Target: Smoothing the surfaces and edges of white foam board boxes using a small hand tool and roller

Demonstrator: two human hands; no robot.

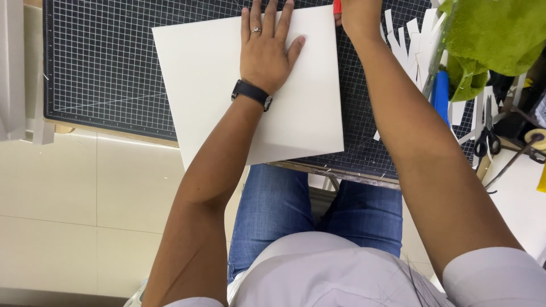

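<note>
My left hand (266, 50) lies flat on the white board (227, 85), with the fingers spread and pressing down near the far edge of the board. It holds nothing; the palm only rests on the surface. The board lies on the dark cutting mat (102, 68), turned a little against the grid lines, and its near corner goes over the near edge of the table, above my knees in blue jeans (273, 210).

My right hand (359, 17) is at the far right corner of the board, just beside its right edge. It is closed around a small red tool (336, 5), of which I see only a little piece, so I cannot tell what kind it is.

At the right edge of the table lie white paper strips (406, 45), a green cloth (489, 40) and black scissors (484, 139).
</note>
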